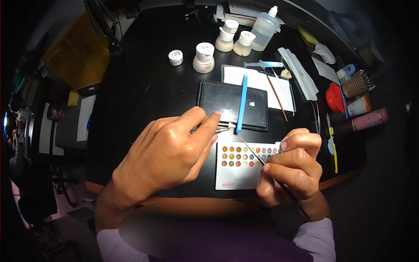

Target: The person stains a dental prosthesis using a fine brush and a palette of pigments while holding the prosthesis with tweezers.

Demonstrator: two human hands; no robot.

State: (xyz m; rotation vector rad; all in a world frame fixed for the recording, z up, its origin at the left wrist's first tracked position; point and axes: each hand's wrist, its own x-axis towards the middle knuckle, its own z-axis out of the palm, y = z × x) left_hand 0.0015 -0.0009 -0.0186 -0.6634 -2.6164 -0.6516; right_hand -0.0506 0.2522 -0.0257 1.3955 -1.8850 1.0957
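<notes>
My left hand (163, 148) is closed around metal tweezers (221, 129), mostly hidden by the fingers. A small white piece like a tooth crown (231, 125) sits at their tips. In my right hand (294, 168) is a thin, dark-handled paintbrush (257, 157), pinched between the fingers. Its fine tip points up and left, just below the crown and apart from it. Under the brush lies a white palette (235, 178) with rows of coloured wells, its right part covered by my right hand. Beyond the tweezers is a flat black case (214, 98) bearing another small white piece (252, 104).
A blue stick (242, 102) lies across the case. Behind are lidded jars (203, 61), a clear bottle (264, 32) and a syringe (266, 64). A red bowl (334, 98), a pink can (371, 119) and a yellow toothbrush (334, 153) are at right.
</notes>
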